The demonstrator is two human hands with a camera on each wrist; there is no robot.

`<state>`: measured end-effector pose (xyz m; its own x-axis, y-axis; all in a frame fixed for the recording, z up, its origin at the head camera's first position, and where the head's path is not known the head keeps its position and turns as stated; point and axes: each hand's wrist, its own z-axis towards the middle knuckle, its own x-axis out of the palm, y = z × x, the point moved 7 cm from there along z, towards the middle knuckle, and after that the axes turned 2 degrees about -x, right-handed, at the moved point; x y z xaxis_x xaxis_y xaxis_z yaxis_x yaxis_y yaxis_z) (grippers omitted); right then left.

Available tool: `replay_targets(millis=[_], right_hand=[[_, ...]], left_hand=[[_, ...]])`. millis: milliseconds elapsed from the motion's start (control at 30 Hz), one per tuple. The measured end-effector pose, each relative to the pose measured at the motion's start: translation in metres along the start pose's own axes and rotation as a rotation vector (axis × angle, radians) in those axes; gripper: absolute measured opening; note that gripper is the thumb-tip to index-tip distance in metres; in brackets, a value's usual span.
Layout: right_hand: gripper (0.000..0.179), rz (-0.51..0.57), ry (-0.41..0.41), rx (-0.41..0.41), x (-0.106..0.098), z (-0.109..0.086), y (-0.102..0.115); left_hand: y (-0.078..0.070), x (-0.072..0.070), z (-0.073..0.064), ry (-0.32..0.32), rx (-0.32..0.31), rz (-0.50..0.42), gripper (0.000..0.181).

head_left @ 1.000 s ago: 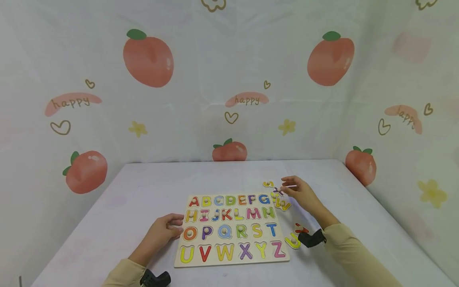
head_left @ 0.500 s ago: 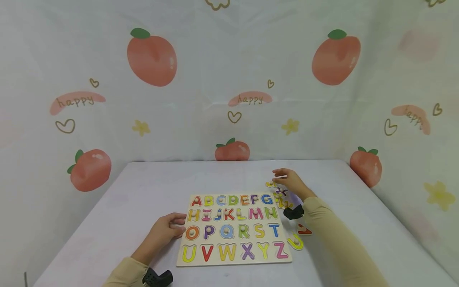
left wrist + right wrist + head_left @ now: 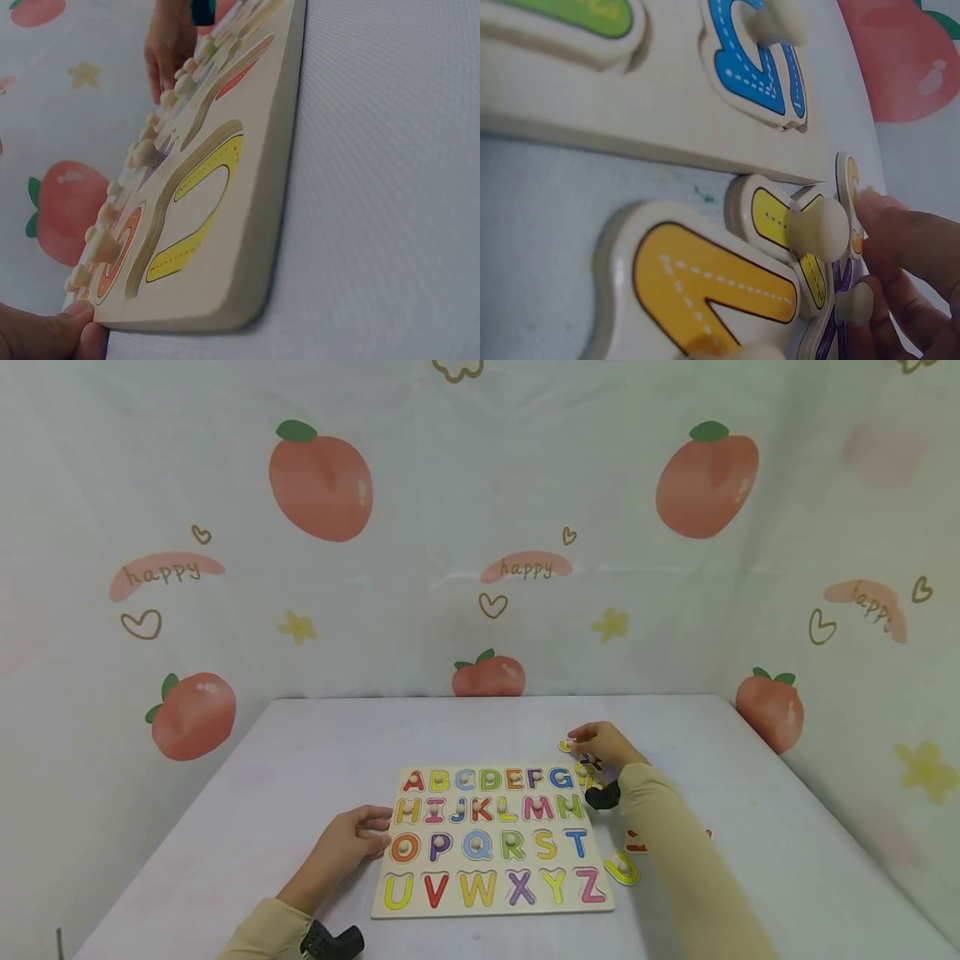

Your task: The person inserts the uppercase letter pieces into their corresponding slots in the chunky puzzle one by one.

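Observation:
A wooden alphabet puzzle board (image 3: pixel 491 906) lies flat, letters A to R seated with round knobs and S to Z slots bare. My left hand (image 3: pixel 347 850) holds its left edge; in the left wrist view the thumb (image 3: pixel 56 330) is at the corner near the orange O. Beyond the far right corner, my right hand (image 3: pixel 606 744) pinches the knob of the yellow-orange S piece (image 3: pixel 853 176), which lies on the table. Under that hand are a purple X piece (image 3: pixel 592 762), a yellow Y piece (image 3: pixel 769 214) and an orange-yellow W piece (image 3: pixel 712 277).
A yellow U piece (image 3: pixel 622 868) and a red piece (image 3: pixel 636 841) lie right of the board, the red one partly behind the right sleeve (image 3: pixel 675 843). Both stand on a white-covered table (image 3: pixel 337 735). A printed curtain (image 3: pixel 420 635) rises behind the table.
My right hand has moved from above the X piece up and left to the S piece, then lowered and closed its fingers on the knob. The left hand stays at the board's edge.

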<state>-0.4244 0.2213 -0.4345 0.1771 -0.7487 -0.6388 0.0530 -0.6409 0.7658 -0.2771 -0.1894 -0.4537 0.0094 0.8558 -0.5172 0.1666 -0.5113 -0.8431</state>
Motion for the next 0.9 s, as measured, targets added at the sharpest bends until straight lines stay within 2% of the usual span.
replay_targets(millis=[133, 333, 567, 700, 800, 900], right_hand=[[0.027, 0.019, -0.004, 0.029, 0.002, 0.001, -0.001], [0.023, 0.013, -0.034, 0.107, 0.005, 0.003, -0.004], [0.02, -0.013, -0.057, 0.116, 0.004, 0.003, -0.002], [0.019, -0.024, -0.081, 0.087, -0.001, 0.002, -0.001], [0.019, -0.039, -0.102, 0.026, -0.006, 0.0, 0.005], [0.021, -0.05, -0.109, -0.061, -0.01, -0.007, 0.022]], left_hand=[[0.001, 0.0, 0.001, 0.007, 0.019, 0.005, 0.042], [0.0, 0.0, 0.001, 0.009, 0.006, 0.013, 0.043], [-0.001, 0.0, 0.001, 0.006, 0.001, 0.002, 0.042], [-0.001, 0.001, 0.001, 0.01, -0.003, 0.007, 0.042], [-0.001, 0.001, 0.001, 0.009, -0.005, 0.015, 0.042], [0.0, 0.0, 0.001, 0.005, -0.003, 0.02, 0.042]])
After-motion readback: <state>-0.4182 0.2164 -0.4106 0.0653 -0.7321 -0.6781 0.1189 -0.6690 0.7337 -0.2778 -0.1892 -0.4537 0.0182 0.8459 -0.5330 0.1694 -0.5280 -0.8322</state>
